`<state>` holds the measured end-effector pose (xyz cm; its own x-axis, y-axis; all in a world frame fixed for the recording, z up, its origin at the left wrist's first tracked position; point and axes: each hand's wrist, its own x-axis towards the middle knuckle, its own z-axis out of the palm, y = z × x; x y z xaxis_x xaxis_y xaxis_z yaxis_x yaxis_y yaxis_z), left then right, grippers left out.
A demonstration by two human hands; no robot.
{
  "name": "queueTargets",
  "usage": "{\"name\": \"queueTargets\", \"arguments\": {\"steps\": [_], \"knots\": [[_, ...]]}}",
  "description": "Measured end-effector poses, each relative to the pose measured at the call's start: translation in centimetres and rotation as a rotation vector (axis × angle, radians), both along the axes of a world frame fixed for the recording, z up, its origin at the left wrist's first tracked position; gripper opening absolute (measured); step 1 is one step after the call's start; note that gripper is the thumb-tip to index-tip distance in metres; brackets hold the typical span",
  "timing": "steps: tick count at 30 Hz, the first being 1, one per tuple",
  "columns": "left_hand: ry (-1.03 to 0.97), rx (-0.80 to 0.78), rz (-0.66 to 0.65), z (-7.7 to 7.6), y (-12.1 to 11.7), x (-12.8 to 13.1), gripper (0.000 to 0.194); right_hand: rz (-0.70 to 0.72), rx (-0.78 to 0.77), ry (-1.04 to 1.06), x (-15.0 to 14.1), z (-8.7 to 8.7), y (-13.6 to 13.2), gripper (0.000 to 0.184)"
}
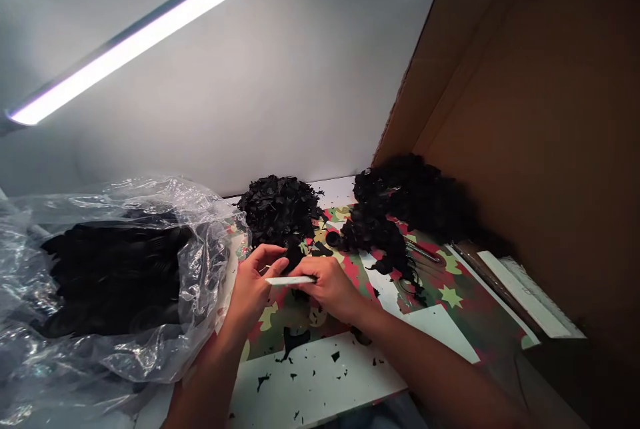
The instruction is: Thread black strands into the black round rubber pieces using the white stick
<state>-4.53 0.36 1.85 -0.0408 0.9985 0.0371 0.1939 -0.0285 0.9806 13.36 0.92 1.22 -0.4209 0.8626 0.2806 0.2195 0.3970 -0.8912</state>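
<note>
My left hand and my right hand meet over the table, both closed. My right hand grips a thin white flat tool that points left. My left hand pinches a small black piece against the tool's tip. Just behind the hands lies a heap of black scraps. A second, larger pile of black parts sits to the right.
A clear plastic bag full of black parts fills the left. A camouflage-patterned mat and a white board with black flecks cover the table. A cardboard wall stands right, white strips at its foot. A tube lamp hangs above.
</note>
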Motion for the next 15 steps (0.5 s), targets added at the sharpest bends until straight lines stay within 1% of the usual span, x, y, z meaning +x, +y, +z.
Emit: {"name": "queueTargets", "arguments": {"steps": [2,4,5,6,8,10,11,12,15], "knots": [[0.076,0.019,-0.019,0.0,0.1,-0.5,0.020,-0.052,0.045,0.013,0.7,0.2,0.5,0.027],[0.144,0.072,-0.047,0.0,0.1,-0.8,0.016,-0.114,0.107,0.043,1.3,0.5,1.3,0.032],[0.173,0.102,-0.062,0.0,0.0,-0.8,0.016,-0.101,0.138,0.049,1.5,0.7,1.6,0.032],[0.198,0.126,-0.079,0.0,-0.1,-0.8,0.016,-0.057,0.156,0.047,1.6,0.8,1.9,0.033],[0.243,0.160,-0.109,0.1,-0.3,-0.5,0.019,0.046,0.146,0.027,1.4,0.7,2.2,0.043],[0.284,0.187,-0.117,0.2,-0.6,-0.2,0.024,0.075,0.102,-0.018,0.9,0.3,2.2,0.052],[0.295,0.197,-0.110,0.2,-0.7,0.0,0.024,0.061,0.083,-0.043,0.6,0.1,2.1,0.050],[0.299,0.202,-0.099,0.2,-0.8,0.1,0.023,0.041,0.069,-0.070,0.3,0.0,2.0,0.043],[0.328,0.217,-0.067,0.2,-0.9,0.2,0.026,-0.011,0.075,-0.209,0.0,0.0,1.7,0.016]]}}
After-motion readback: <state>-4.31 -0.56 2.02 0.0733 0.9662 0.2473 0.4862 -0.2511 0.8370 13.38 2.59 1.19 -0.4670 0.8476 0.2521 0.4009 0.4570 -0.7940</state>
